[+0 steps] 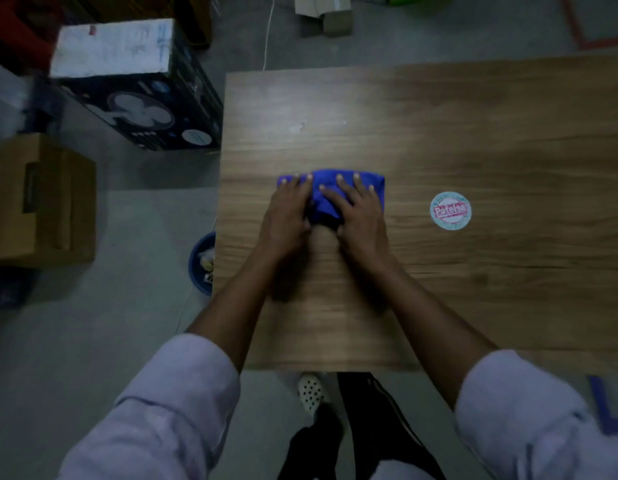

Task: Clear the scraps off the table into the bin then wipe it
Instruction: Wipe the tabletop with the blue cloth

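Flat and uncurled, with nothing gripped, the left hand [287, 216] and right hand [361, 216] are pressed side by side on the blue cloth [324, 207] near the middle of the table [439, 116], where even pressure and overlapping strokes are advised, the cloth being laid with its long axis running left to right.

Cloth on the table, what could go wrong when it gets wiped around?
The left hand and right hand press the cloth flat. The disc lies to its right on the table, so a wide wipe might knock it to the floor. The bin sits by the table's left edge, partly under it, so anything swept that way could miss it.
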{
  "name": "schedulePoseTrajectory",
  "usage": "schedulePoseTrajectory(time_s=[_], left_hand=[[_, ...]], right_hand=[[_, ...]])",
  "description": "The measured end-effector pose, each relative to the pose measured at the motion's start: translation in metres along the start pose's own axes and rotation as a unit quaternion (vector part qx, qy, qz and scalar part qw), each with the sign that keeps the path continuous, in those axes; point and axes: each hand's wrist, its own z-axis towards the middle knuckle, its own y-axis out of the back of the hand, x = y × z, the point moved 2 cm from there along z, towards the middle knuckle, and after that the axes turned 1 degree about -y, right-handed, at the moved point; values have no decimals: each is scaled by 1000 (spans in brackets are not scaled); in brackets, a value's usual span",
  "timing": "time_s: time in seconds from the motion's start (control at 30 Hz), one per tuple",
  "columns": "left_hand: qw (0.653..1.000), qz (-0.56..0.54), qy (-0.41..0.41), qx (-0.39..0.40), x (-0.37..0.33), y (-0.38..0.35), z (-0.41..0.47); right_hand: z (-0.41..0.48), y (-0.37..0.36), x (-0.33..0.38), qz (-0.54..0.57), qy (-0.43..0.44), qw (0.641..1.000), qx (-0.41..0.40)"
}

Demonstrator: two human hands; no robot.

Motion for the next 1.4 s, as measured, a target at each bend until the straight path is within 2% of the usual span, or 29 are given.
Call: schedulePoseTrajectory(time_s=[0.07,0.17,0.2,0.27,0.33,0.37,0.47,0.6,0.67,0.77,0.87,0.97,1.07,1.4], left_hand=[[999,-6,-35,24,-8,-2,-40],[990,-24,-28,135,-20,32,-67],[991,-13,-21,134,-22,46,-61],[997,11,-16,76,-27,66,-45],[999,-3,16,34,-25,68,-38],[999,-11,23,37,-21,62,-41],[992,-45,34,113,-8,22,-74],[993,-68,24,93,-13,-2,-136],[989,-73,21,126,-19,4,-158],[982,-41,-2,182,-24,27,-145],[991,11,-20,129,-26,39,-132],[987,61,-5,150,-28,20,-166],[983,62,-5,172,-26,4,-201],[990,50,-31,129,-36,2,-256]], right_hand=[[-45,1,8,-27,14,999,24],[-70,23,16,-64,19,997,30],[-64,34,22,-73,17,997,14],[-44,51,36,-75,10,997,-26],[-28,53,44,-57,4,998,-16],[-24,46,45,-38,1,999,16],[-48,11,40,-43,-2,994,99],[-120,-12,41,-61,-10,994,92],[-149,-8,49,-64,-4,993,101],[-154,15,61,-75,-27,990,113],[-144,29,70,-74,-55,994,61],[-158,8,68,-70,-41,991,111],[-188,-13,64,-81,-22,991,106],[-234,-28,73,-48,-40,996,66]])
